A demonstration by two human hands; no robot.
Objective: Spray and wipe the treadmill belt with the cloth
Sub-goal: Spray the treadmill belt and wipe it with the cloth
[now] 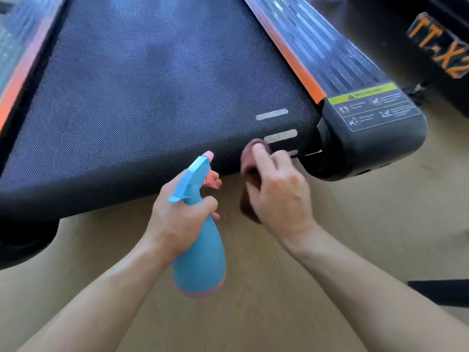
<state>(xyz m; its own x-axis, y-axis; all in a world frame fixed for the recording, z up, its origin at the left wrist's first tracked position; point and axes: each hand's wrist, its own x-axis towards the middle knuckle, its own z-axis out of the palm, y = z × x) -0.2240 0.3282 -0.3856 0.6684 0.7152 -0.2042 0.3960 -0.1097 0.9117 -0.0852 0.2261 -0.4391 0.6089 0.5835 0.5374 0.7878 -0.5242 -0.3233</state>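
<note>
The dark textured treadmill belt fills the upper half of the view, its rear edge rolling down toward me. My left hand grips a blue spray bottle with a pink nozzle and base, nozzle pointing up and right over the belt's rear edge. My right hand holds a dark brown cloth bunched against the belt's rear right corner, beside the white stripe marks.
Orange-trimmed side rails run along both sides of the belt; the right one ends in a black cap with a warning label. A black part with orange lettering stands at the far right. Wooden floor lies below.
</note>
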